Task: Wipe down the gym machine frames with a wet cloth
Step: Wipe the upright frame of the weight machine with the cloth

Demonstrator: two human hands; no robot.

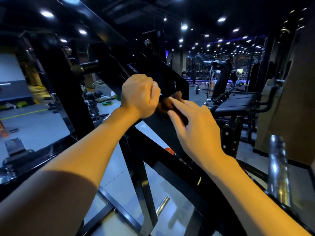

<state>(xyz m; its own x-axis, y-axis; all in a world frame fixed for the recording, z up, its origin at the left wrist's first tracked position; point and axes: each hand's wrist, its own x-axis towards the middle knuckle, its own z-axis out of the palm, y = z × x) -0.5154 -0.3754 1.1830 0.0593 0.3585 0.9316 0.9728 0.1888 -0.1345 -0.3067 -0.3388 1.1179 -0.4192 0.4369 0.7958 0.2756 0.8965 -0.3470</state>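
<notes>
A black slanted beam of the gym machine frame [119, 48] runs from upper left down to lower right across the head view. My left hand [139, 96] is curled into a fist against the beam's lower plate, gripping one end of a brown cloth [164, 105]. My right hand [194, 126] lies just right of it, fingers extended over the cloth and pressing it on the black plate. Most of the cloth is hidden between the two hands.
A chrome bar [279, 167] stands at the lower right. A padded black bench [237, 103] sits behind the hands to the right. Black upright struts [139, 176] cross below my arms. Weight plates [107, 103] lie on the grey floor at left.
</notes>
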